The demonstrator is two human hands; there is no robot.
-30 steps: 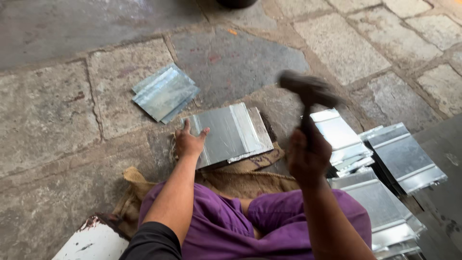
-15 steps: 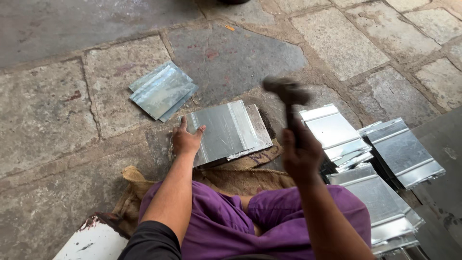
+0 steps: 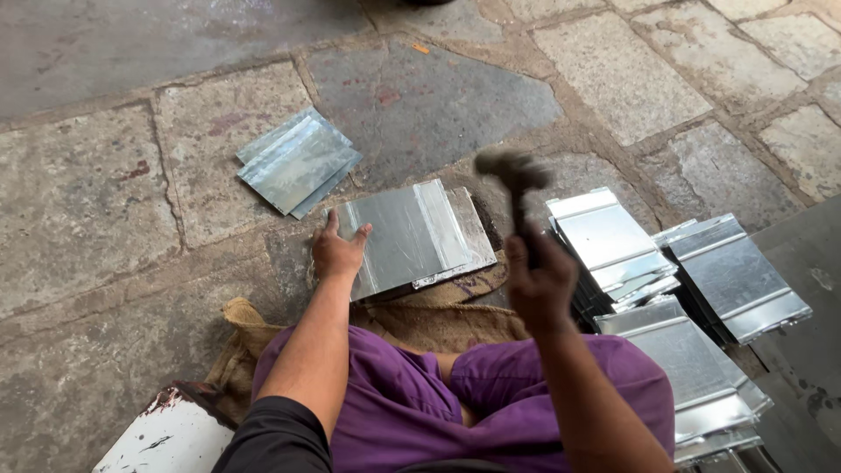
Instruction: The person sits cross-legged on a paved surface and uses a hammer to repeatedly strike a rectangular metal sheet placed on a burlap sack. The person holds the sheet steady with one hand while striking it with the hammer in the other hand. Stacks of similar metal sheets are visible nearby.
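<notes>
Here, from the head view, the left hand (image 3: 337, 252) lies spread flat on the metal sheet (image 3: 407, 235), pinning it on the stone floor (image 3: 105, 201), while the right hand (image 3: 540, 285), fist closed around a hammer (image 3: 517, 180), holds it raised above the sheet's folded edge.

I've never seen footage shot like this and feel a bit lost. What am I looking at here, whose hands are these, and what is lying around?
The camera sits on a person's head and looks down, so you see their own arms and purple-clad legs. They sit on a piece of sacking on a stone floor. The left hand presses flat on a metal sheet lying in front of them. The right hand grips a hammer, raised above the sheet and blurred. More shiny metal sheets lie about: a small pile farther out on the left, and stacks on the right.
</notes>
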